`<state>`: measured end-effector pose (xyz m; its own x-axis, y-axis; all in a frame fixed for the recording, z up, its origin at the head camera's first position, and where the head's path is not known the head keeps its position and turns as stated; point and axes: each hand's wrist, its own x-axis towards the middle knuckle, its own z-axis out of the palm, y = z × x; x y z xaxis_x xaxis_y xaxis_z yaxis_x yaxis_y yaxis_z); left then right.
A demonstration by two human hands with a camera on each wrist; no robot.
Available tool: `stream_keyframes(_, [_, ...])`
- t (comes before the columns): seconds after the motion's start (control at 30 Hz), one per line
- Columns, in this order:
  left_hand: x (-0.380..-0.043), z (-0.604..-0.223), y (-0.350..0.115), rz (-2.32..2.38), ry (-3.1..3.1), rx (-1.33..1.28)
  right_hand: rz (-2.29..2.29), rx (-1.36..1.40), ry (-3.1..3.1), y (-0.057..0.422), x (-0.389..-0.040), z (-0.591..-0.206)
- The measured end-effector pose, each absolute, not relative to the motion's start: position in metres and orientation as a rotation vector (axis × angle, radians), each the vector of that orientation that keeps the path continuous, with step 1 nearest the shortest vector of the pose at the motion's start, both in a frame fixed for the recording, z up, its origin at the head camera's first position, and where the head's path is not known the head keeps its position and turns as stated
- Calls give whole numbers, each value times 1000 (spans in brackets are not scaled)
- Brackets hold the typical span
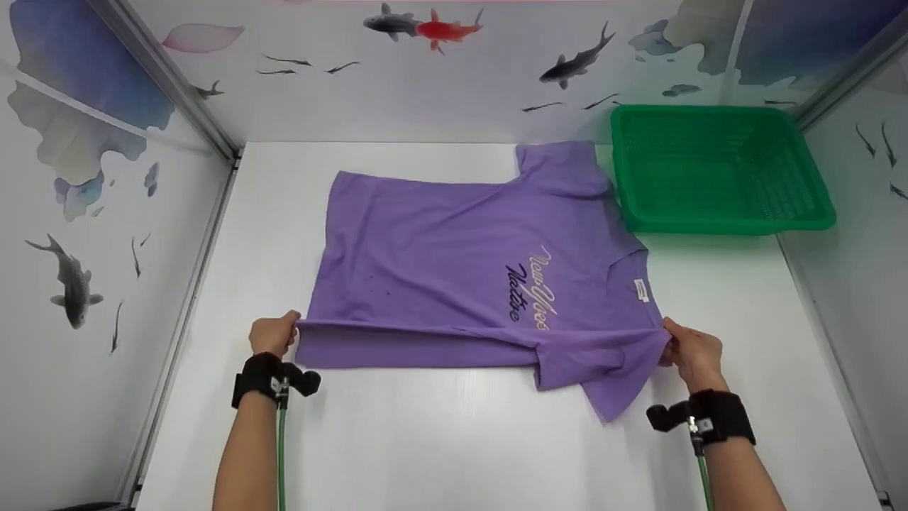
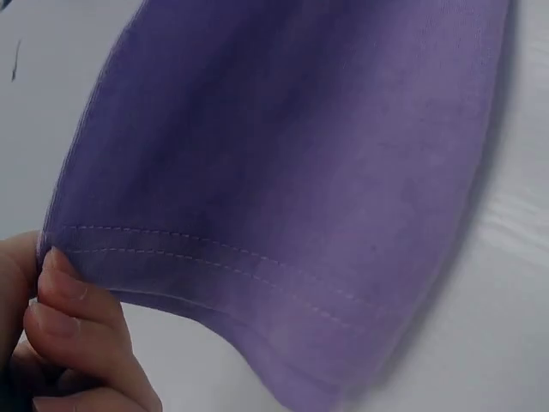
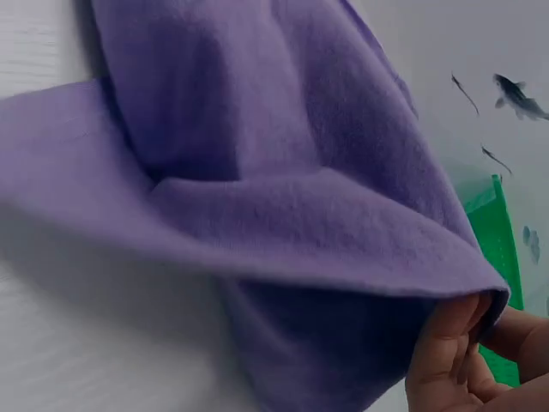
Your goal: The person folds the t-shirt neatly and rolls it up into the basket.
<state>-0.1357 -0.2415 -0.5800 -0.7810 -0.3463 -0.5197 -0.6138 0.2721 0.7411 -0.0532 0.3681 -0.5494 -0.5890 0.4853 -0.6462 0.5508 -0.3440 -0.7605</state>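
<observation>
Two hands grip the near edge of a purple T-shirt [image 1: 454, 270] that lies spread across the white worktop [image 1: 440, 440], its collar pointing right and its hem left. At the shirt's near-left corner, the left hand [image 1: 273, 333] pinches the stitched hem between thumb and fingers [image 2: 69, 322], lifting that corner slightly off the worktop. Along the shirt's near side a long strip is already turned over onto the body, just below the script lettering [image 1: 532, 287]. To the right of that strip, the near sleeve [image 1: 603, 376] hangs askew toward the person, its tip resting on the worktop. At the shirt's near-right shoulder, the right hand [image 1: 691, 351] is clamped on a bunched gather of fabric, fingers [image 3: 446, 343] curled round it. Beyond the shirt's collar end, touching its far sleeve, stands a green basket [image 1: 716, 170].

My judgement is that the likely fault is a crooked fold: the right hand's grip is a wad, not a clean edge, so uneven tension between the hands could skew the crease. The loose sleeve may also get trapped and rumple underneath.
</observation>
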Motion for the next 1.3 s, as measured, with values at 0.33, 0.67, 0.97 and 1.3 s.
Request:
stream_keyframes(0.33, [-162, -598, -223, 1630, 2202, -1019, -2184, 1507, 1606, 363, -85, -566])
stream_keyframes(0.67, [-153, -608, -216, 1478, 2451, -699, -1962, 1035, 1958, 365, -77, -582])
stream_keyframes(0.97, [-132, -608, -170, 1286, 2806, -198, -1427, 782, 2517, 363, -39, -571])
stream_keyframes(1.3, [-101, -614, -30, 1389, 2801, 612, -1270, 214, 3049, 342, 3, -582])
